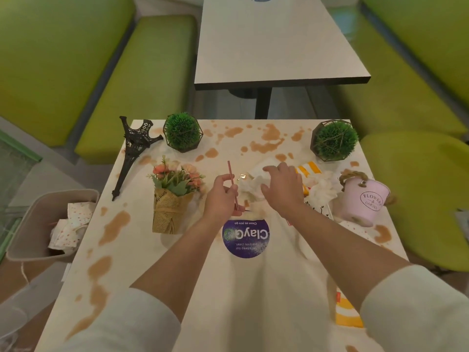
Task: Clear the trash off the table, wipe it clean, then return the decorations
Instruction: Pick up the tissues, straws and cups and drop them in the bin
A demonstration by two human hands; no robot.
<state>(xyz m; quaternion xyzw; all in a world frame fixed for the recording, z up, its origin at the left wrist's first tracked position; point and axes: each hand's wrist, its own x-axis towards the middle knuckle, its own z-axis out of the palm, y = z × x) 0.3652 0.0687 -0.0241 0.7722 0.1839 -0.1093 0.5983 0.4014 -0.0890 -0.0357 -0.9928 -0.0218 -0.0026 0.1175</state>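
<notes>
My left hand [221, 196] pinches a red-and-white striped straw [230, 171] above the middle of the stained white table [253, 288]. My right hand [281, 189] lies spread over crumpled white tissues [250, 185], touching them; no clear grip shows. More crumpled paper [323, 190] and an orange-striped wrapper [308, 170] lie to its right. Decorations stand around: a dark Eiffel Tower model [133, 151], two green ball plants in wire frames [182, 132] [334, 141], a paper-wrapped flower bouquet [173, 196] and a pink bucket [363, 200].
A beige bin [33, 224] holding dotted paper trash stands left of the table. Brown spill stains [115, 226] cover the tabletop. A purple round sticker [245, 237] sits mid-table. An orange-striped item [346, 313] lies by my right sleeve. Green benches and a second table [274, 47] are beyond.
</notes>
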